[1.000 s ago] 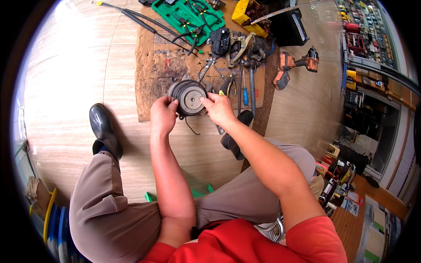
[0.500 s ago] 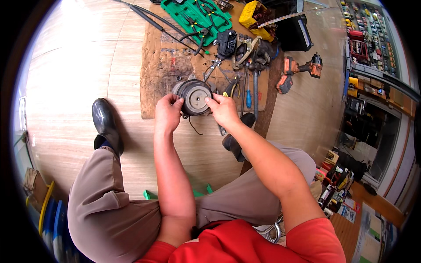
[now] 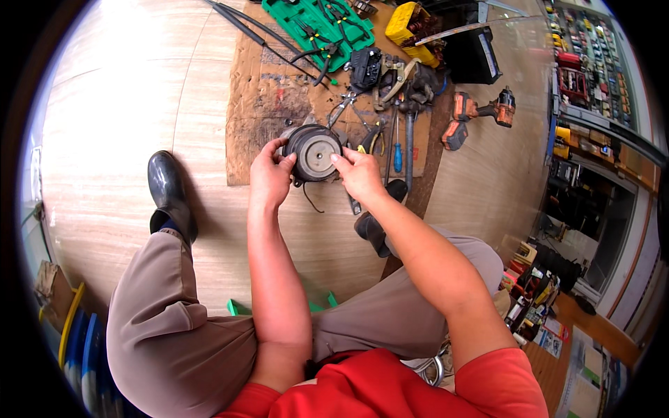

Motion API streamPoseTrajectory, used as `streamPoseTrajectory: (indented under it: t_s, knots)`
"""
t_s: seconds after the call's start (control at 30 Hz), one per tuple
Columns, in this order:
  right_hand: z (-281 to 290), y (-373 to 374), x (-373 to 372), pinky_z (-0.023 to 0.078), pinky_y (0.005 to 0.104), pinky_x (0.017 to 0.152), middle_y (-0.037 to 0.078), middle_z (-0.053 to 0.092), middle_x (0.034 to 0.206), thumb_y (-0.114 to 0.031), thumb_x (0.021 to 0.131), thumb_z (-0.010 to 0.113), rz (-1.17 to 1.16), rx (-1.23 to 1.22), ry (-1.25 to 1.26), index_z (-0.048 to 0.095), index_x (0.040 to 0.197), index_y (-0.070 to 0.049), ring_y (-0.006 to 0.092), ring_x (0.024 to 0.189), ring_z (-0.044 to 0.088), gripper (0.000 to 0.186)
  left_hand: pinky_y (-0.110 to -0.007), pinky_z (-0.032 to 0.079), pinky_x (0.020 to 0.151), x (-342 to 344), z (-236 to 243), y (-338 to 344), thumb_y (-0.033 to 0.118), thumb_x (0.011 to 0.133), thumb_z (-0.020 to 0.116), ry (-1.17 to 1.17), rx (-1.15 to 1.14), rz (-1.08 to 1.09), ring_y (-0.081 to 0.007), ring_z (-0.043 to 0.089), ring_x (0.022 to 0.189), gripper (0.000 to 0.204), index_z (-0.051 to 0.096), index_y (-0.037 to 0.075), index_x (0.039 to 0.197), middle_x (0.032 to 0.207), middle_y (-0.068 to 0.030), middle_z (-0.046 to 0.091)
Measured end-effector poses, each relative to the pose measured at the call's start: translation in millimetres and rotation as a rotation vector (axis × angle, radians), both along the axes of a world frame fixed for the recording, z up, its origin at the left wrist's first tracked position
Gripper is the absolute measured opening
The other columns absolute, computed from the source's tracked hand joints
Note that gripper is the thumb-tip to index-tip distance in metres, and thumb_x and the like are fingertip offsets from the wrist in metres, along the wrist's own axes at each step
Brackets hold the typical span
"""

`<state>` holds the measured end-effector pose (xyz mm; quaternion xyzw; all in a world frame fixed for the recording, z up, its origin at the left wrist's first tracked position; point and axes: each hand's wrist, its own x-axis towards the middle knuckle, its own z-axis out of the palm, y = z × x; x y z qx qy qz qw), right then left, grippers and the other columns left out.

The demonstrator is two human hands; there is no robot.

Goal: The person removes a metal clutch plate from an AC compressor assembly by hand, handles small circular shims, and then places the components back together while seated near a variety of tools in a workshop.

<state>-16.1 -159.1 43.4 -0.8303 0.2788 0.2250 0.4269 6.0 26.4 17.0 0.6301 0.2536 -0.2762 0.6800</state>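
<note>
A round black pulley assembly point(image 3: 317, 154) with a pale metal face, central hole and dangling black wire is over the stained cardboard's near edge. My left hand point(image 3: 273, 168) grips its left rim with thumb and fingers. My right hand point(image 3: 359, 174) grips the right side, thumb on the face. Just beyond lie metal pliers point(image 3: 343, 106), yellow-and-black pliers point(image 3: 371, 139), a blue-handled screwdriver point(image 3: 397, 157) and a long metal bar point(image 3: 410, 153).
Cardboard point(image 3: 251, 97) holds a green tool case point(image 3: 313, 28), dark metal parts point(image 3: 418, 87) and a yellow bin point(image 3: 404, 28). An orange-and-black power tool point(image 3: 463, 111) lies to the right. My boot point(image 3: 166, 188) stands left. Crowded shelves point(image 3: 585, 70) line the right.
The whole scene sits a little further right and higher in the picture, as the view has shifted. Both hands stay on the pulley assembly, with my left fingers reaching slightly further up its rim.
</note>
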Motion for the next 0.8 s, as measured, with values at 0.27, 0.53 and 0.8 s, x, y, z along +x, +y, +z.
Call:
streamPoseTrajectory:
  t_s: [0.27,0.53,0.8]
  knots:
    - [7.6,4.5,4.5,0.049,0.024,0.055,0.0,0.065,0.082,-0.025,0.092,0.068,-0.086,0.083,0.032,0.063,0.123,0.0,0.0073,0.066,0.054,0.04,-0.026,0.044,0.055,-3.3,-9.8,0.3,0.008,0.089,0.066,0.01,-0.044,0.011,-0.0087,0.05,0.061,0.041,0.06,0.005,0.13,0.072,-0.0003,0.056]
    - [16.9,5.3,8.5,0.049,0.024,0.055,0.0,0.064,0.082,-0.025,0.092,0.068,-0.116,0.11,0.128,0.063,0.123,0.0,0.0075,0.066,0.054,0.04,-0.027,0.044,0.056,-4.9,-7.4,0.3,0.009,0.088,0.068,-0.017,-0.015,-0.011,-0.0088,0.05,0.06,0.043,0.06,0.003,0.13,0.072,-0.0014,0.057]
    - [8.9,2.0,1.4,0.045,0.0271,0.057,0.005,0.067,0.077,-0.021,0.091,0.067,-0.032,0.114,-0.01,0.064,0.113,0.001,0.0102,0.063,0.055,0.032,-0.031,0.052,0.063,-2.5,-2.9,-6.8,0.009,0.071,0.083,-0.108,0.135,-0.118,-0.0154,0.063,0.069,0.063,0.06,0.002,0.129,0.08,-0.0096,0.067]
